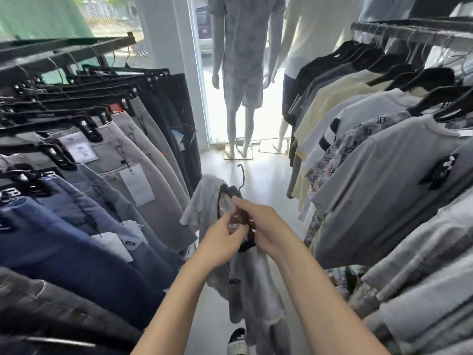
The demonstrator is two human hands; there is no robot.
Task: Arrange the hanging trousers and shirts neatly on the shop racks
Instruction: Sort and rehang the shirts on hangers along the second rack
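Progress partial: trousers [115,155] at 9 o'clock and shirts [371,155] at 3 o'clock hang racked, but one grey T-shirt [256,278] at 6 o'clock is off-rack, left hand [222,244] grip pinching its collar, right hand [266,226] grip closed round its black hanger [231,190].

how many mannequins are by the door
2: the patterned-outfit mannequin stands at the glass front, centre; the white-top mannequin stands just right of it, partly hidden by hanging shirts. More may be hidden.
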